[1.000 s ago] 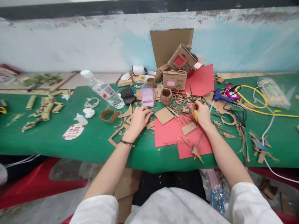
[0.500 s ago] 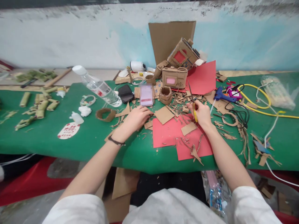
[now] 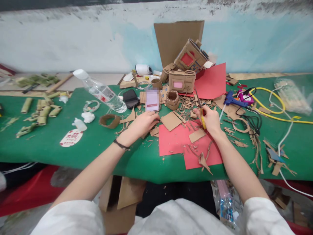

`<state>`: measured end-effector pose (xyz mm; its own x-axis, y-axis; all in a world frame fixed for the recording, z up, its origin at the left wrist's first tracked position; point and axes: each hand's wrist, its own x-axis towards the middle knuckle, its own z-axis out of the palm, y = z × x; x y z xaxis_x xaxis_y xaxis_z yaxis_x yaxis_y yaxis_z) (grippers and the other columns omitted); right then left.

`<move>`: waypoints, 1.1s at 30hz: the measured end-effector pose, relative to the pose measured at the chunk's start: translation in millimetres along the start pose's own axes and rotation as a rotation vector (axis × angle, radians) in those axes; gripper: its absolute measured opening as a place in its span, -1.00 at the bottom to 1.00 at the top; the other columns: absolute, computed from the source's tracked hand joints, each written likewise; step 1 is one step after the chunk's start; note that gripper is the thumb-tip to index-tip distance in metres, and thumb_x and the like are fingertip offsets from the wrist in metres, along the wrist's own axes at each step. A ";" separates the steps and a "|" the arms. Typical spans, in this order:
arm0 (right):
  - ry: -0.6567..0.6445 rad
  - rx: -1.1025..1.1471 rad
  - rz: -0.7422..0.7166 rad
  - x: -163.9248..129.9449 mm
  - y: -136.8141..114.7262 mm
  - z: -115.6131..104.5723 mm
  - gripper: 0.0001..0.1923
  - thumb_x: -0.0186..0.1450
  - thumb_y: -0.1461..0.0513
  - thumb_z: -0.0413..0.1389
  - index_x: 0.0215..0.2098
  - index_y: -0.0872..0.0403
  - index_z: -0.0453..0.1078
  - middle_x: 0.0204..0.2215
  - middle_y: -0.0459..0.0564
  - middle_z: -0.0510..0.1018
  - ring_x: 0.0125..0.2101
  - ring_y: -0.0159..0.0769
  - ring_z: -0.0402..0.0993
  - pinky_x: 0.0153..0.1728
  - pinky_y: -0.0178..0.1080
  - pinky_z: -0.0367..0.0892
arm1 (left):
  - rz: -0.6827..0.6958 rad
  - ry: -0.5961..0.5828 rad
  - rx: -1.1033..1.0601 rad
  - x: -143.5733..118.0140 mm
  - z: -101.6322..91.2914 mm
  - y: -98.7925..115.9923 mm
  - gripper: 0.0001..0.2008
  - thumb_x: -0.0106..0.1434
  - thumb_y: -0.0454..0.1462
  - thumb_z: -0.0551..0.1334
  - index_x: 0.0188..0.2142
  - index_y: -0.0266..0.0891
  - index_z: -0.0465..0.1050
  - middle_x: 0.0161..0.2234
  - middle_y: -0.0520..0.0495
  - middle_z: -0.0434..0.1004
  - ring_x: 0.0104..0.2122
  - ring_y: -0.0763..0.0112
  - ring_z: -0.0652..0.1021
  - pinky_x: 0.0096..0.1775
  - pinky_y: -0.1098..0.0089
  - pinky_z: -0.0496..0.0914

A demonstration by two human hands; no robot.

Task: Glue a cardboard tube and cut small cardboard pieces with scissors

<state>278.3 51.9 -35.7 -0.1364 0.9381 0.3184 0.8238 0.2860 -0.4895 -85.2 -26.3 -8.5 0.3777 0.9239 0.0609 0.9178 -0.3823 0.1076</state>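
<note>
Green felt covers the surface (image 3: 80,147), littered with cardboard offcuts. The right hand (image 3: 209,119) has its fingers closed on yellow-handled scissors (image 3: 201,111), blades running toward 12 o'clock. At its 9 o'clock, the left hand (image 3: 144,123) rests with fingers curled on scraps, just beside a cardboard square (image 3: 171,120).

Yellow-handled scissors (image 3: 201,111), red paper sheets (image 3: 188,143), brown cardboard square (image 3: 171,120), green table cover (image 3: 97,143), blue glue gun (image 3: 231,100).

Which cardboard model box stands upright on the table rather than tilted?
The lower cardboard box with the pink window stands flat; the one with the red window leans tilted behind it.
</note>
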 end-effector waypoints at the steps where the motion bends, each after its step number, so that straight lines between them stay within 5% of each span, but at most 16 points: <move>1: 0.000 0.003 -0.004 0.1 -0.1 -0.4 -0.31 0.52 -0.36 -0.06 -0.24 -0.02 0.55 -0.52 0.03 0.57 -0.48 -0.12 0.46 -0.34 -0.21 0.12 | -0.020 0.007 0.011 0.5 0.3 2.2 -0.78 0.56 -0.22 0.18 0.00 -0.18 0.61 -0.01 -0.28 0.69 0.04 0.00 0.66 0.08 0.09 0.56; 9: 0.021 0.059 -0.001 1.5 -0.9 -7.5 -0.23 0.51 -0.42 -0.13 -0.24 -0.02 0.55 -0.54 0.01 0.55 -0.50 -0.17 0.41 -0.35 -0.22 0.13 | -0.054 -0.001 -0.028 2.7 0.8 11.5 -0.57 0.54 -0.18 0.20 0.34 -0.17 0.45 0.25 -0.28 0.61 0.16 -0.01 0.65 0.15 0.09 0.56; 13: 0.028 0.078 0.002 2.4 -0.4 -10.1 -0.26 0.51 -0.41 -0.09 -0.23 -0.03 0.54 -0.53 0.00 0.56 -0.51 -0.17 0.41 -0.36 -0.22 0.14 | -0.054 -0.025 -0.034 8.2 -2.6 13.8 -0.61 0.53 -0.22 0.19 0.29 -0.16 0.49 0.18 -0.26 0.65 0.11 0.00 0.67 0.09 0.11 0.57; 17: 0.094 0.120 0.024 3.4 0.1 -13.2 -0.28 0.51 -0.41 -0.10 -0.29 -0.04 0.47 -0.51 -0.01 0.55 -0.49 -0.18 0.41 -0.35 -0.22 0.15 | -0.118 0.097 -0.036 11.0 -10.5 23.5 -0.66 0.54 -0.25 0.14 0.21 -0.16 0.53 0.15 -0.26 0.63 0.06 0.00 0.67 0.03 0.13 0.57; 21: 0.198 0.181 0.056 4.3 -0.8 -18.0 -0.29 0.53 -0.39 -0.13 -0.29 -0.03 0.43 -0.52 -0.02 0.52 -0.49 -0.18 0.43 -0.37 -0.22 0.17 | -0.116 0.235 -0.134 28.3 -16.6 59.6 -0.68 0.58 -0.25 0.09 0.16 -0.22 0.55 0.07 -0.24 0.65 0.00 0.07 0.66 0.04 0.14 0.56; 27: 0.247 0.196 0.083 4.5 -1.0 -22.2 -0.33 0.56 -0.35 -0.13 -0.28 -0.04 0.42 -0.51 -0.01 0.52 -0.47 -0.16 0.48 -0.37 -0.22 0.21 | 0.178 0.072 -0.105 84.3 -2.8 138.2 -0.69 0.62 -0.19 0.13 0.12 -0.24 0.60 0.05 -0.28 0.67 0.07 0.01 0.59 0.13 0.07 0.50; 33: 0.253 0.169 0.112 5.8 -2.5 -23.8 -0.35 0.60 -0.29 -0.14 -0.27 -0.02 0.45 -0.48 0.01 0.54 -0.41 -0.15 0.52 -0.32 -0.21 0.23 | 0.234 0.017 -0.009 79.0 11.3 178.2 -0.65 0.58 -0.05 0.24 0.12 -0.24 0.58 0.09 -0.34 0.65 0.06 -0.09 0.55 0.07 0.00 0.47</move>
<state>288.6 52.0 -13.4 0.1085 0.8934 0.4359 0.7198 0.2318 -0.6543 109.6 -21.2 4.3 0.5777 0.8099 0.1019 0.8044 -0.5861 0.0970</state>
